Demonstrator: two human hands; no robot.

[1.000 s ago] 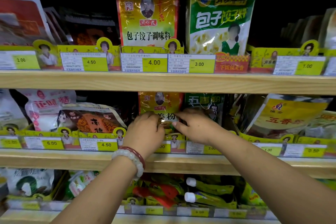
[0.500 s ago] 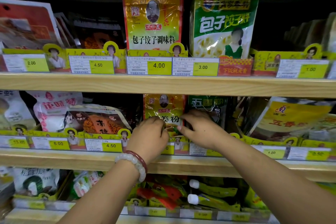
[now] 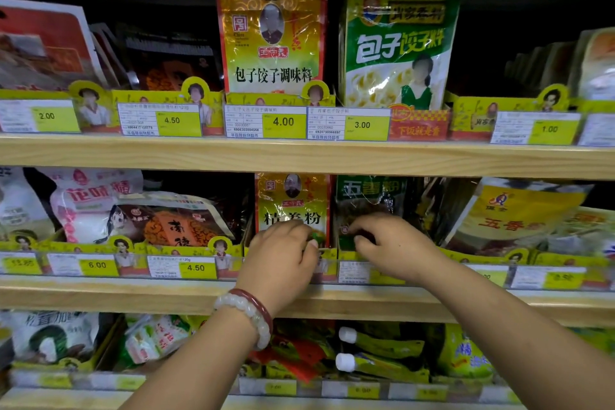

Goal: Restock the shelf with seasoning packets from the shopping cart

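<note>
Middle shelf has a row of yellow cardboard display trays along its front edge, each w/ packets standing in it. Tray straight ahead holds the yellow-and-red seasoning packet, upright, facing me. Tray just right of it holds a dark green packet, also upright. Further left a tray has an orange-and-brown pouch leaning back, w/ a pink-and-white bag behind it. Far right, a yellow bag tilts in its tray.

My left hand (bead bracelet on the wrist) is at the bottom of the yellow-and-red packet, fingers curled, thumb and fingertips pinching its lower edge just above the tray lip. My right hand is beside it, at the base of the dark green packet, fingers curled in and gripping its lower part. Hands are close but not touching.

Upper shelf: a taller yellow packet and a green-and-white bag stand behind price tags.
</note>
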